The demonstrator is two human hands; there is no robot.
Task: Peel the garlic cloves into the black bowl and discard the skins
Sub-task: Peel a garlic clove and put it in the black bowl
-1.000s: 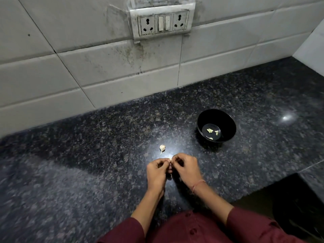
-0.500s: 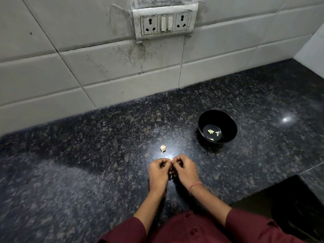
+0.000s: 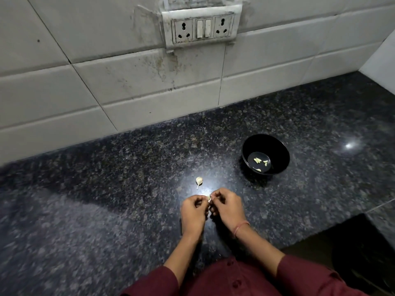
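Note:
My left hand [image 3: 194, 211] and my right hand [image 3: 228, 208] meet fingertip to fingertip over the dark granite counter. Between them they pinch a small pale garlic clove [image 3: 208, 198], mostly hidden by the fingers. A black bowl [image 3: 277, 150] stands to the upper right of my hands with a few peeled clove pieces [image 3: 257, 160] in its bottom. Another piece of garlic with a thin stem [image 3: 199, 180] lies on the counter just beyond my left hand.
A white tiled wall rises behind the counter [image 3: 106, 189], with a switch and socket plate [image 3: 202, 28] high on it. At the lower right the counter ends at a dark recess [image 3: 352, 253]. A second wall closes the far right corner.
Both hands stay together on the clove with only small finger movements. The camera has shifted slightly; the bowl and the loose garlic piece have not moved.

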